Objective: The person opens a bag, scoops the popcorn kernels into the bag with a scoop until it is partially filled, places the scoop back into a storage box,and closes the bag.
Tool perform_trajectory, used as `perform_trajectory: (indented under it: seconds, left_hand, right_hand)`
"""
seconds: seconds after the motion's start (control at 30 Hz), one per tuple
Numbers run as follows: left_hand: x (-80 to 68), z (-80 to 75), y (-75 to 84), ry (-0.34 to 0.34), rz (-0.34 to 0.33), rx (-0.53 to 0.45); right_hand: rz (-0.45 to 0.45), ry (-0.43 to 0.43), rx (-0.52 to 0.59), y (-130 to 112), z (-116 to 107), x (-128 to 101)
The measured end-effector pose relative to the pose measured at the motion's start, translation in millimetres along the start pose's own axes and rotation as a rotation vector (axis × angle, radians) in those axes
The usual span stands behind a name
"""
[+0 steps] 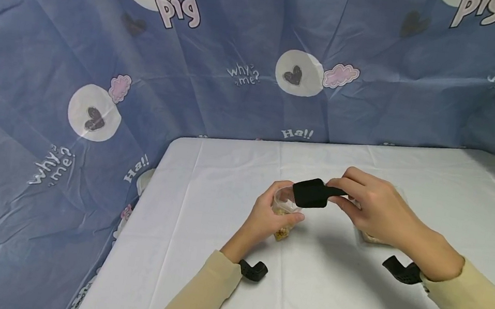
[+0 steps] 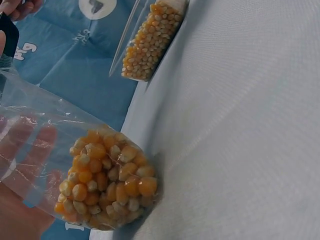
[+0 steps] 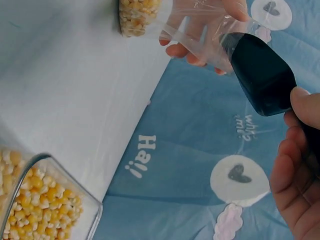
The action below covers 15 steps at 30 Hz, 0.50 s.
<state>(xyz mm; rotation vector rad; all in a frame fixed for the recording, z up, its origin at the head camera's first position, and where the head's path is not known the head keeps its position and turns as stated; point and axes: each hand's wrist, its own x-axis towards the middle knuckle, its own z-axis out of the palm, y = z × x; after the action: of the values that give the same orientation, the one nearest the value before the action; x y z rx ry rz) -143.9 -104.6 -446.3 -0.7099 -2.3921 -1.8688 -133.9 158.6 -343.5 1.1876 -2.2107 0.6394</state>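
Observation:
My left hand (image 1: 263, 214) grips a clear plastic bag (image 2: 55, 107) upright on the table, fingers round one side and thumb on the other. Yellow and white corn kernels (image 2: 107, 182) fill the bottom of the bag. In my right hand (image 1: 374, 205) is the handle of a black scoop (image 1: 310, 194), pinched between thumb and fingers. The scoop's tip reaches into the bag's open mouth, tilted down toward it in the right wrist view. No kernels show on the scoop from these angles.
A clear rectangular container (image 3: 96, 220) of corn kernels stands on the table beneath my right forearm, partly hidden by it in the head view. White cloth (image 1: 223, 193) covers the table. Behind it hangs a blue printed curtain (image 1: 217, 98).

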Motion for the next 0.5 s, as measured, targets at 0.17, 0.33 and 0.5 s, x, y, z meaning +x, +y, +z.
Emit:
perform_trajectory:
  seconds: [0.17, 0.33, 0.5]
  left_hand:
    - [1.9, 0.0, -3.0, -0.02, 0.046, -0.022]
    - [3.3, 0.4, -4.4, -0.05, 0.089, -0.048]
    - [4.0, 0.0, -4.8, -0.068, 0.103, -0.068]
  right_hand:
    - [0.012, 0.059, -0.012, 3, -4, -3]
    - [0.038, 0.093, -0.036, 6, -9, -8]
    - [0.068, 0.091, -0.056, 10, -13, -13]
